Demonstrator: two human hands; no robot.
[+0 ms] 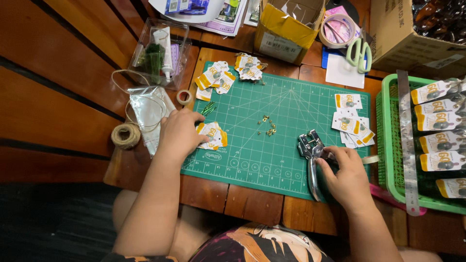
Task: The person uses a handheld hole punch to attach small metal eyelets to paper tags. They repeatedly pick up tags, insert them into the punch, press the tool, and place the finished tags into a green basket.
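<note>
A green cutting mat (281, 121) is laid across a slatted wooden table (63, 97), its near edge close to the table's front edge. The left hand (180, 133) is rested at the mat's left border, fingers curled down onto a small stack of yellow-and-white paper tags (212, 136); the tags appear to be pinched, though the grip is hidden under the fingers. The right hand (347, 177) is closed around the handles of a metal eyelet punch (310, 155), which lies on the mat near its lower right corner, head pointed up and away from the person.

A scatter of small brass eyelets (268, 127) is seen in the middle of the mat, with bare mat all around it. A heap of tags (228, 73) is spread over the mat's upper left corner, and another pile of white tags (352, 121) is kept at the right edge. Just beyond that edge a green plastic basket (388, 145) is placed, with a steel ruler (407, 145) laid along its rim.

Left of the mat, a ball of twine (125, 135), a clear plastic bag (148, 111) and a small tape roll (184, 97) are crowded together. Behind the mat are found a clear box (160, 51), a yellow-taped cardboard box (286, 26) and pale green scissors (359, 51). The widest open room is left across the mat's centre and lower middle.
</note>
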